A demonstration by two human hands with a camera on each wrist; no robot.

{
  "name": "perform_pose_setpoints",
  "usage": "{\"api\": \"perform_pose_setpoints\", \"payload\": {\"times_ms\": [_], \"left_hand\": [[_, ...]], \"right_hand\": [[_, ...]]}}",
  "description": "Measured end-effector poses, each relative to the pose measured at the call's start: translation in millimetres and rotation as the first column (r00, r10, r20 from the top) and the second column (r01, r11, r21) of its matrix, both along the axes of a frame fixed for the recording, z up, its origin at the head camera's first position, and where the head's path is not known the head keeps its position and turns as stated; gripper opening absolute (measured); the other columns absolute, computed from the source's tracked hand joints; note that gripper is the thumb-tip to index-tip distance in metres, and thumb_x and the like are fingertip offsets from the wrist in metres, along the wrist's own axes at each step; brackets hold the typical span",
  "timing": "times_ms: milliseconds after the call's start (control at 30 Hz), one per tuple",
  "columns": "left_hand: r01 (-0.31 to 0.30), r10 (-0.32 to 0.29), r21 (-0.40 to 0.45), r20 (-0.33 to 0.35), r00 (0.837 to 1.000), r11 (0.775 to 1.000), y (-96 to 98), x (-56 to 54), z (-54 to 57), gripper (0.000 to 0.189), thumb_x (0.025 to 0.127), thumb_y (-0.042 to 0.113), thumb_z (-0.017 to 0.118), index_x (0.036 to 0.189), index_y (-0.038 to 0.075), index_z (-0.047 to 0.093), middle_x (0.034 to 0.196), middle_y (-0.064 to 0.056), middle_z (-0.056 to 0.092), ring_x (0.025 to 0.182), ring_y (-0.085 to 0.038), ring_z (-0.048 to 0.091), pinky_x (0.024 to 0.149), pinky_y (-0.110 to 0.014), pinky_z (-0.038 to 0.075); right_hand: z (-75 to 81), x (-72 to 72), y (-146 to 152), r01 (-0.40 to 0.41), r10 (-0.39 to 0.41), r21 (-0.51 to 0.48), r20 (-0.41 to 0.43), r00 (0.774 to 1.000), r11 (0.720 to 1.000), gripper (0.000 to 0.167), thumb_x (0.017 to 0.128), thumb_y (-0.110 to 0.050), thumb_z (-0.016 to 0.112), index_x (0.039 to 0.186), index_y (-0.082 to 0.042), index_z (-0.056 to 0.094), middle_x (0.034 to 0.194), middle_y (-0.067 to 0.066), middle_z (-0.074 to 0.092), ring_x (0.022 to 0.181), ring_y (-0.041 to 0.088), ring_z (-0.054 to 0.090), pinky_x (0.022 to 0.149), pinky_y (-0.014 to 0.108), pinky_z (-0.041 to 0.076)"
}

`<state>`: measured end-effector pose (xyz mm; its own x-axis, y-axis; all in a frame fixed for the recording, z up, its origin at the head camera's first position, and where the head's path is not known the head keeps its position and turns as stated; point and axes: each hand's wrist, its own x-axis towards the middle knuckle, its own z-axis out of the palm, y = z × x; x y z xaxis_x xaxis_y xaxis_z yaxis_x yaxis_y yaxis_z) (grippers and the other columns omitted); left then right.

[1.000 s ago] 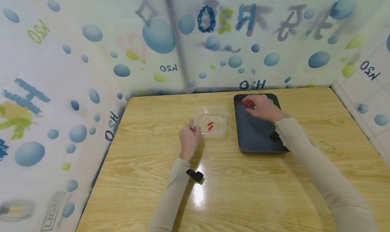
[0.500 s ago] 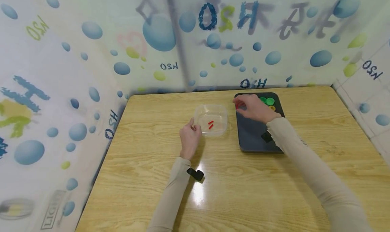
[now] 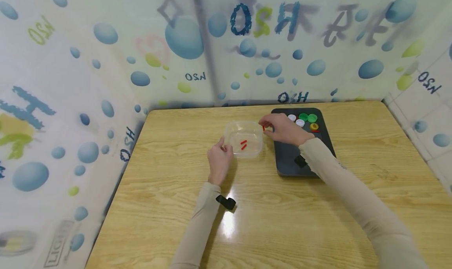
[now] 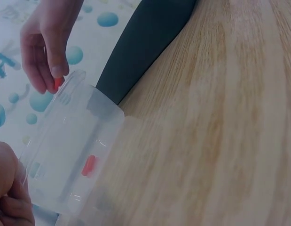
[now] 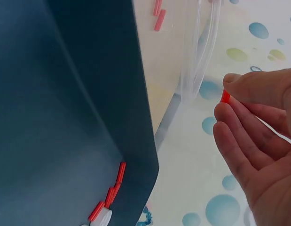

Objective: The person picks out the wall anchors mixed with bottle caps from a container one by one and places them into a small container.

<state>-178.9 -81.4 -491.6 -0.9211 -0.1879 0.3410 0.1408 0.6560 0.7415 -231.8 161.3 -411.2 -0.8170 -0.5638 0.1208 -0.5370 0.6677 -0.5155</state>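
My right hand (image 3: 284, 129) pinches a short red stick (image 5: 225, 96) between thumb and fingertip, just over the right edge of a clear plastic container (image 3: 234, 132). At the container's near left corner, my left hand (image 3: 219, 161) grips the rim between thumb and fingers. Two similar red sticks (image 3: 244, 147) lie on the container's floor. Beside it on the right is a dark tray (image 3: 291, 163), partly covered by my right hand and forearm. The right wrist view shows several more red sticks (image 5: 121, 173) along the tray's inner corner.
Toward the tray's far end sit white caps (image 3: 300, 122), green caps (image 3: 312, 118) and a yellow ring-like piece (image 3: 314, 126). The wooden table (image 3: 169, 163) backs onto a wall covering (image 3: 226, 57) printed with blue bubbles.
My right hand has moved left from the tray's far end toward the container, carrying a red stick and uncovering the caps. The left hand stays on the container's rim.
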Motion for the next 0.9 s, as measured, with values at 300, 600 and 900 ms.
{"api": "perform_pose_setpoints", "payload": {"times_ms": [300,600,900], "left_hand": [[-0.004,0.004,-0.004,-0.001,1.0,1.0,-2.2,1.2,-0.8,0.044,0.083,0.005,0.055,0.122,-0.009,0.069,0.05,0.003,0.042,0.044,-0.006,0.032,0.042,-0.022,0.025],[-0.021,0.02,0.008,0.022,1.0,1.0,-1.1,0.9,0.0,0.045,0.083,0.005,0.056,0.124,-0.007,0.069,0.049,0.004,0.042,0.043,-0.006,0.032,0.042,-0.023,0.025],[-0.021,0.021,0.0,0.017,1.0,1.0,-0.6,-0.8,0.0,0.045,0.083,0.006,0.056,0.123,-0.011,0.067,0.05,0.006,0.039,0.043,-0.004,0.029,0.042,-0.023,0.023]], "right_hand": [[-3.3,1.7,-21.5,-0.077,0.077,-0.023,-0.024,0.997,0.997,0.03,0.088,-0.001,0.072,0.117,0.004,0.068,0.112,0.019,0.071,0.101,0.029,0.069,0.092,0.044,0.056],[-3.2,-1.8,-40.3,-0.136,0.137,0.021,-0.025,0.99,0.99,0.029,0.09,-0.005,0.072,0.118,0.003,0.068,0.111,0.015,0.071,0.102,0.027,0.067,0.094,0.043,0.055],[-3.2,-1.2,-50.7,-0.153,0.155,0.045,-0.055,0.986,0.987,0.03,0.09,-0.006,0.072,0.118,0.003,0.068,0.11,0.017,0.071,0.101,0.026,0.068,0.092,0.041,0.055]]}}
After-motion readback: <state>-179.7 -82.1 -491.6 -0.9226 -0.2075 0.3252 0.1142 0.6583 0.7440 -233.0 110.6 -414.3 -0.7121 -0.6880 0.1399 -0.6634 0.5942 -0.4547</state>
